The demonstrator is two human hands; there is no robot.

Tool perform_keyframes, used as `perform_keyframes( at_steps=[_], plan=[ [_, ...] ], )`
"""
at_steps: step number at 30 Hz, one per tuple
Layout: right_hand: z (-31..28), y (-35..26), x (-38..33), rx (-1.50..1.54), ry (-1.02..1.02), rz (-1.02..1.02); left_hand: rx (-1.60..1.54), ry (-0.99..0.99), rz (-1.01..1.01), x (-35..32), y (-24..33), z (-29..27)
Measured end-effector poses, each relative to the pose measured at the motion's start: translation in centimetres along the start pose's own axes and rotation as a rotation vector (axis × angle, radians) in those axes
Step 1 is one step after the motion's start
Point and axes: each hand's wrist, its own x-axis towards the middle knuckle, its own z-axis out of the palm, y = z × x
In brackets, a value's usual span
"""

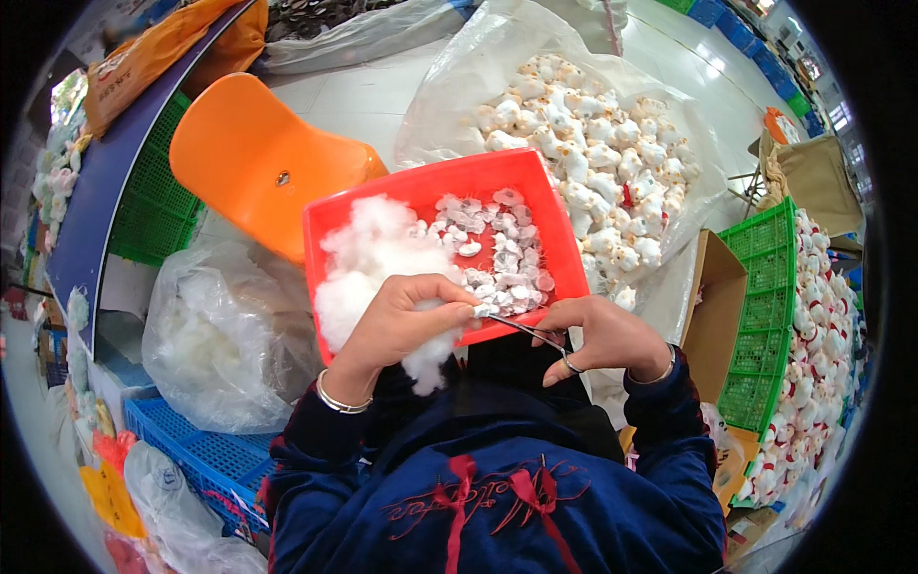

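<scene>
Both hands at red tray [440,182]: left hand [406,316] pinches stuffing [368,258], right hand [602,335] grips forceps [521,328]

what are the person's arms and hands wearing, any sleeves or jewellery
Both forearms come out of dark navy sleeves pushed back from the wrists. The left hand is bare, with a thin silver bangle at the wrist. The right hand is bare too, with a slim bracelet at its wrist and a ring on one finger. No gloves.

Both forearms bent inward; L hand [406,316] curled, fingertips pinched; R hand [607,337] closed, 2 fingers looped, wrist cocked.
</scene>
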Motion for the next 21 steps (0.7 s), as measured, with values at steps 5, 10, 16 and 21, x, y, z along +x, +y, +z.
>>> perform_keyframes(
  at_steps=[5, 10, 16, 21],
  plan=[
    [0.2, -0.3, 0.2, 0.020, 0.021, 0.061, -0.076, 0.103, 0.020, 0.2, -0.5, 0.5],
    [0.2, -0.4, 0.4, -0.006, 0.037, 0.076, 0.026, 0.115, 0.024, 0.2, -0.4, 0.4],
    [0.1, -0.5, 0.4, -0.009, 0.047, 0.070, 0.124, 0.185, 0.092, 0.2, -0.9, 0.7],
    [0.2, -0.4, 0.2, -0.026, 0.062, 0.070, 0.293, 0.222, 0.144, -0.1, -0.5, 1.2]
  ],
)
